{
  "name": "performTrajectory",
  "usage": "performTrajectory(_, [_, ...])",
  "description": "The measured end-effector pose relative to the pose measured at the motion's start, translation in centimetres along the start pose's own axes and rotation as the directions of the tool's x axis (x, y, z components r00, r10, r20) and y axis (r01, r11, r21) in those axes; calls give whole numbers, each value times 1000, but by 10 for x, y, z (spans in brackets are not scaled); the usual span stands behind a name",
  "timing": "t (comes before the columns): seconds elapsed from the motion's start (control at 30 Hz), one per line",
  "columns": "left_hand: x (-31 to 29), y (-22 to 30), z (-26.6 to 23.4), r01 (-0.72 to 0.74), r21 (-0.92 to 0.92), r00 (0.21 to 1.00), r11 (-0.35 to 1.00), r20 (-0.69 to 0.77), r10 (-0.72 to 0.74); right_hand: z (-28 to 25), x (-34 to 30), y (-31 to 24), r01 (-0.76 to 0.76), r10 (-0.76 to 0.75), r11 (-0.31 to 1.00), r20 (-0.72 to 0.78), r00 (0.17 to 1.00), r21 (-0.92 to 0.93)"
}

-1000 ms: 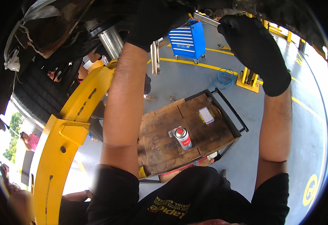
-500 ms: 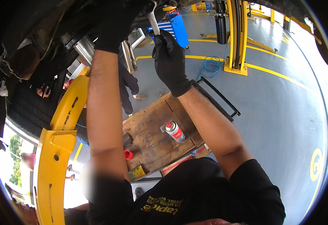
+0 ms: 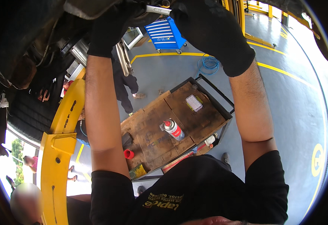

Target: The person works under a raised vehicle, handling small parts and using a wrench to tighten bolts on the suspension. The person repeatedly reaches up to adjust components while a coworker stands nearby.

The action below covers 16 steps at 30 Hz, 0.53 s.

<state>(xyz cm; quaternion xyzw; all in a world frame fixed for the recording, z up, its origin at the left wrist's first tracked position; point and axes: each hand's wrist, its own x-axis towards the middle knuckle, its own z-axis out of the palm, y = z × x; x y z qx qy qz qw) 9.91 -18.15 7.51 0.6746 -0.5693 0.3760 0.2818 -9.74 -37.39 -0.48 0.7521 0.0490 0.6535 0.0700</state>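
Note:
Above me is the dark underside of a raised vehicle. My right hand (image 3: pixel 214 35), in a black glove, is closed on the end of a silver wrench (image 3: pixel 158 10) at the top of the view. The wrench lies almost level, its far end reaching left toward my other hand and the vehicle parts. My left hand (image 3: pixel 111 32), also black-gloved, is raised among those parts. Its fingers merge into the dark there, so their grip is hidden. Just below my left wrist hangs a shiny metal pipe (image 3: pixel 124 60).
Below stands a cart (image 3: pixel 149 131) with a spray can (image 3: pixel 174 129), a red cap (image 3: pixel 128 154) and a small white-labelled box (image 3: pixel 194 103). A yellow lift arm (image 3: pixel 59 157) rises at left. Farther off are a blue tool cabinet (image 3: pixel 165 35), a coiled blue hose (image 3: pixel 209 65) and other people.
My right hand has moved up and to the right, swinging the wrench from steep to nearly level. My left hand stays up by the vehicle parts.

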Motion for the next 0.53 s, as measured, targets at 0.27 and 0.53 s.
performTrajectory(0.27, [12, -3, -5, -379, 470, 917, 797, 72, 393, -29, 32, -22, 219, -229, 936, -2, 974, -277])
performTrajectory(0.53, [12, -6, -7, 28, -61, 1000, 998, 16, -27, 67, -6, -49, -307, 323, 940, -96, 941, 150])
